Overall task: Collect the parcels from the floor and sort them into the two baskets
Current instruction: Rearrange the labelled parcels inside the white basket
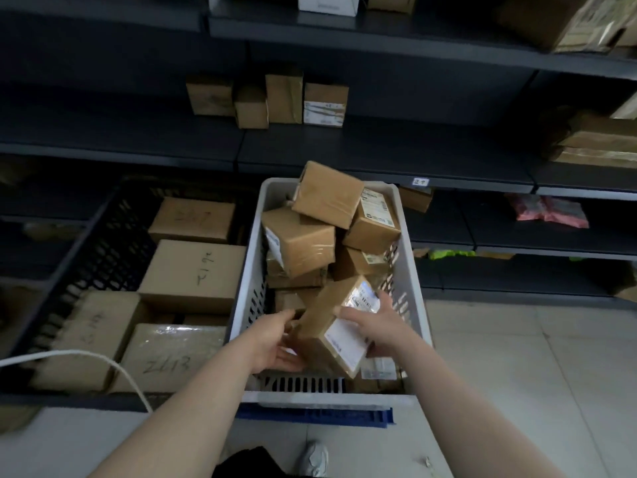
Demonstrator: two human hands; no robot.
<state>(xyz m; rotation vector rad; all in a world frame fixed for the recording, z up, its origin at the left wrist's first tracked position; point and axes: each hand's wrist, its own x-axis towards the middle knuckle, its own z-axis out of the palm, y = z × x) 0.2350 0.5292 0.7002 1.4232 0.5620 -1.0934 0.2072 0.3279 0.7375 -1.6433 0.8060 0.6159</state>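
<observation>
Both my hands hold one brown cardboard parcel [331,326] with white labels over the near end of the white basket [246,281]. My left hand [275,343] grips its left and lower side. My right hand [370,326] grips its right side, fingers over the label. The parcel is tilted. Several taped brown parcels [303,243] are piled high in the white basket. To the left, a dark basket [86,243] holds several larger boxes [193,274] with handwritten marks.
Dark shelving [379,153] runs behind the baskets, with a few small boxes [269,98] on a middle shelf and more boxes at the right. A pink bag [551,208] lies on a low shelf. Pale tiled floor [517,374] spreads to the right. A white cord [103,360] crosses the lower left.
</observation>
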